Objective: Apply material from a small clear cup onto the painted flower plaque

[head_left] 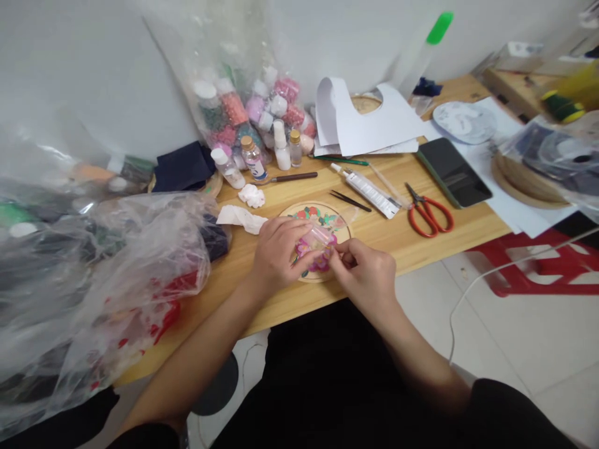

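Clear container (319, 236) is held over the round board (345, 232), left hand (279, 248) curled around it, right hand (367, 269) pinched at its edge (can't tell on what), so imo squeezing too hard could drop it onto the board's flowers (321, 262).

Hands (281, 252) (369, 271) holding clear item (320, 236), floral disc (327, 215) beneath, tweezers (352, 201), scissors (425, 211), phone (453, 171), wooden table (384, 240)

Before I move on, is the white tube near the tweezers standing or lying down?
Lying flat: the white tube stretches lengthwise along the wooden tabletop beside the black tweezers.
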